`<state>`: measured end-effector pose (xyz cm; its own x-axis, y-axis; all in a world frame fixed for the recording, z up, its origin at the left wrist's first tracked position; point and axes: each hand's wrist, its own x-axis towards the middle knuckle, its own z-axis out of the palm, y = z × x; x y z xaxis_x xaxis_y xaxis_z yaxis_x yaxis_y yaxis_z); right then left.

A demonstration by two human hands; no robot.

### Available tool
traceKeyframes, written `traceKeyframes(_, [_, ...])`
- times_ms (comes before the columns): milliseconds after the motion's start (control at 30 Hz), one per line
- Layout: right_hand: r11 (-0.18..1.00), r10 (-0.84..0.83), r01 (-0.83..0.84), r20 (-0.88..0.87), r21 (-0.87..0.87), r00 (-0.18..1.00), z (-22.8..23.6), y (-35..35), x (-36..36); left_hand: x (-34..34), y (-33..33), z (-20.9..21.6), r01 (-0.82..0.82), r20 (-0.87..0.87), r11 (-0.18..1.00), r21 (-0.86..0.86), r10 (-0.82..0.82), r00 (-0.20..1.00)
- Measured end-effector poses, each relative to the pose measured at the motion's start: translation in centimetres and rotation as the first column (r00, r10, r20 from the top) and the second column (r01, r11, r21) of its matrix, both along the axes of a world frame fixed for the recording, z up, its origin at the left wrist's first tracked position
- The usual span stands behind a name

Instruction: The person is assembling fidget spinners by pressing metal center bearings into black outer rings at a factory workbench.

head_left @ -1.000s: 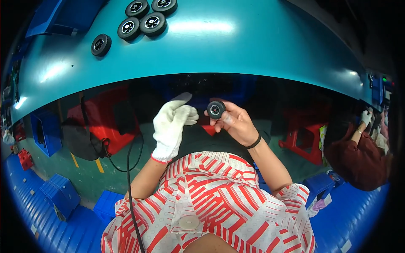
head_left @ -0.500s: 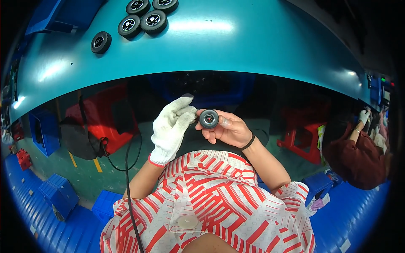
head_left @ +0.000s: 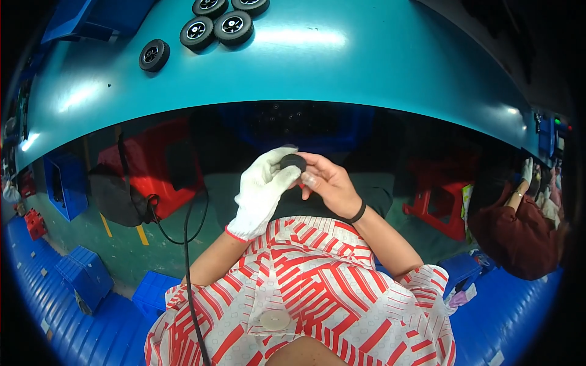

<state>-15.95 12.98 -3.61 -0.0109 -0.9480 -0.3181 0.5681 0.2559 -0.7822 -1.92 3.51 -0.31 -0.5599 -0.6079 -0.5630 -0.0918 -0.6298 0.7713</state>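
Note:
Between my two hands is a small black toy wheel (head_left: 292, 161), tilted so that its dark tyre shows and its hub face is mostly hidden. My left hand (head_left: 264, 188), in a white knitted glove with a dark patch at one fingertip, grips the wheel from the left, thumb across its near side. Bare, with a black band at the wrist, my right hand (head_left: 332, 184) closes its fingertips on the wheel's right edge. Both hands are in front of my body, short of the table edge. Several similar wheels (head_left: 234, 28) lie flat on the table, one wheel (head_left: 154, 55) apart from the cluster.
The teal table (head_left: 366, 73) curves across the far side. Below its edge stands a dark blue bin (head_left: 357, 131) with small items in it. Red stools (head_left: 434, 207) flank me, a black bag (head_left: 113, 198) hanging at the left one. A co-worker in a maroon top (head_left: 519, 235) is at far right.
The wheel has turned from hub facing me to tyre side showing. My left hand has moved right and taken hold of it. The view has shifted slightly.

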Motion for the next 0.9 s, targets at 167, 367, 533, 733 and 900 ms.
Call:
traceKeyframes(167, [0.996, -0.079, 0.048, -0.518, -0.072, 0.852, 0.7, 0.0, -0.1, 0.0, -0.4, -0.2, 0.013, -0.006, 0.999, -0.042, -0.013, 1.000])
traceKeyframes(367, [0.999, -0.033, 0.014, -0.767, -0.031, 0.641, 1.3, -1.2, -1.1, -0.3, -0.6, 0.6, 0.240, 0.178, 0.945, -0.223, -0.202, 0.963])
traceKeyframes(533, [0.999, -0.030, 0.029, -0.787, -0.016, 0.616, 1.6, -1.3, -0.7, -0.1, -0.4, 0.1, 0.214, 0.162, 0.959, -0.184, -0.185, 0.969])
traceKeyframes(733, [0.997, -0.047, 0.074, -0.760, 0.001, 0.648, 1.5, -1.3, -0.3, 0.0, -0.5, -0.1, 0.199, 0.123, 0.960, -0.194, -0.178, 0.976])
traceKeyframes(900, [0.999, -0.015, 0.045, -0.764, 0.018, 0.645, 1.5, -1.3, -0.9, -0.2, -0.6, 0.1, 0.127, 0.051, 0.991, -0.045, -0.125, 0.991])
